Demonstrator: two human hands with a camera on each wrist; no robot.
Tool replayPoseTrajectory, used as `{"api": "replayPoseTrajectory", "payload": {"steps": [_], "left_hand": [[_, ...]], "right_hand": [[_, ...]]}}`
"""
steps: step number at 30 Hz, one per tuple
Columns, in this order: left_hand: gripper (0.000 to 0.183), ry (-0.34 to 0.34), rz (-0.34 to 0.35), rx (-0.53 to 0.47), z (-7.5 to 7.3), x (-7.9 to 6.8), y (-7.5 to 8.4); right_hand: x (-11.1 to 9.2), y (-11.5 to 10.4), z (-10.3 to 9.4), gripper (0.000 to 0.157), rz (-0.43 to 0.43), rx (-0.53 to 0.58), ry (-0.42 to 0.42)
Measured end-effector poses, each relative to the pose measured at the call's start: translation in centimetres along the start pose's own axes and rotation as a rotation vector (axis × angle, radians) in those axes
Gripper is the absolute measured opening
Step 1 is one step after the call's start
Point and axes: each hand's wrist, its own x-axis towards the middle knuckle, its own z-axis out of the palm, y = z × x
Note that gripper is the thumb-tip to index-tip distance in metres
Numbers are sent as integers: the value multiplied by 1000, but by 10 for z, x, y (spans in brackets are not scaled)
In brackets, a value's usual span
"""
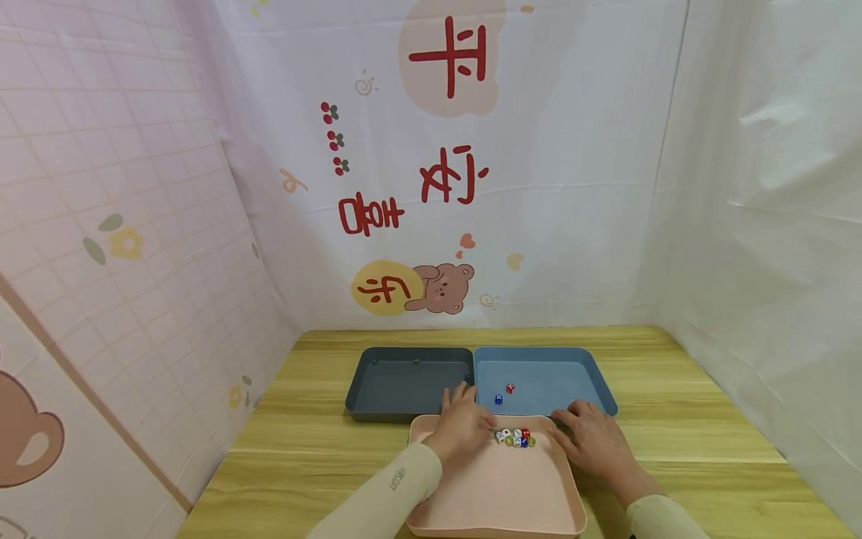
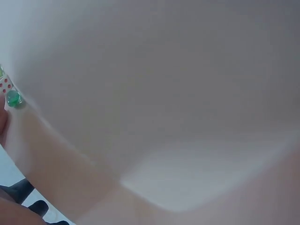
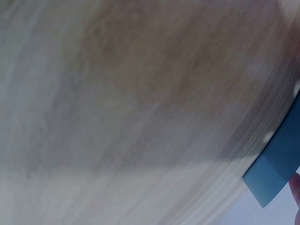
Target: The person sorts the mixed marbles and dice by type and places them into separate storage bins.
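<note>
My left hand (image 1: 461,423) reaches over the far left part of a pink tray (image 1: 498,494), fingers spread towards the dark tray's near right corner. I see nothing gripped in it. Beside its fingers in the left wrist view are a green die (image 2: 14,98) and a white die with red dots (image 2: 5,85). Along the pink tray's far side lies a cluster of several dice (image 1: 517,437), white, red, blue and yellowish. To their right, my right hand (image 1: 595,442) rests with loose fingers at the pink tray's far right corner, fingertips near the blue tray's front rim.
A dark grey-green tray (image 1: 404,389) holds several small dark green dice, one (image 1: 416,362) near its back wall. Next to it, a blue tray (image 1: 552,378) contains a red die (image 1: 510,388) and a blue die (image 1: 498,399). All trays stand on a wood-grain table (image 1: 283,442) before printed cloth walls.
</note>
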Motion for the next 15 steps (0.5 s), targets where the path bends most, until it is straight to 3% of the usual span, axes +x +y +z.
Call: {"api": "replayPoseTrajectory", "payload": {"steps": [9, 15], "left_hand": [[12, -12, 35, 132, 4, -1, -3], [12, -38, 22, 235, 5, 1, -2]], "right_hand": [[0, -2, -1, 26, 15, 3, -16], [2, -3, -3, 25, 30, 13, -24]]}}
